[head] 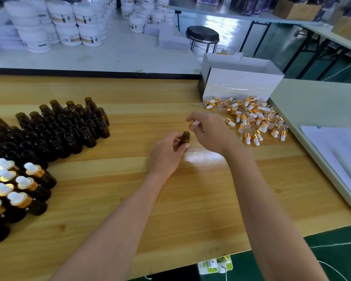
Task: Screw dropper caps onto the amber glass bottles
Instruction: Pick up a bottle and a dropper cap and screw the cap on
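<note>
We take the amber glass bottle (184, 137), at the middle of the wooden table (190, 199), as our mark. Nearer than it and well to its left, we see a cluster of capped bottles (18, 187), each with a gold collar and a white bulb. The left hand (166, 157) grips the bottle itself, fingers curled round its body, holding it roughly upright with the mouth uncovered. Just above the bottle, the right hand (211, 132) pinches a dropper cap (194, 124), its thin pipette pointing down toward the bottle's mouth; we cannot tell whether the tip has entered. Left of the bottle stand rows of uncapped bottles (65, 128). Farther off to its right lies a loose pile of dropper caps (255, 120), against a white box (241, 84). Beyond the bottle we see a black-topped stool (202, 35) and stacked white jars (69, 23).
</note>
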